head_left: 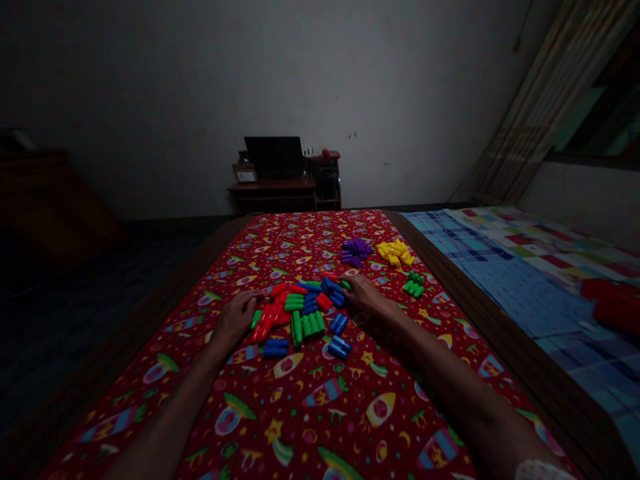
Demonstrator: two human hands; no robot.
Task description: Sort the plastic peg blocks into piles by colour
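Observation:
A mixed pile of red, green and blue plastic toy blocks [273, 313], shaped like joined tubes, lies on a red rocket-print cloth [320, 413]. My left hand [237, 316] rests at the pile's left edge, thumb and forefinger apart, beside red and green blocks. At the pile's far right side, my right hand [361, 295] has its fingertips closed on a green block [345, 285], mostly covered by the fingers. Blue blocks [332, 287] lie just left of those fingers. Nearer to me are green blocks [313, 325] and loose blue blocks [340, 347].
Sorted heaps stand on the right: purple blocks [357, 252], yellow blocks [395, 253] and green blocks [415, 285]. A bed with a blue checked cover [525, 300] adjoins the table's right edge. Against the far wall, a desk [275, 188] bears a dark monitor [275, 157].

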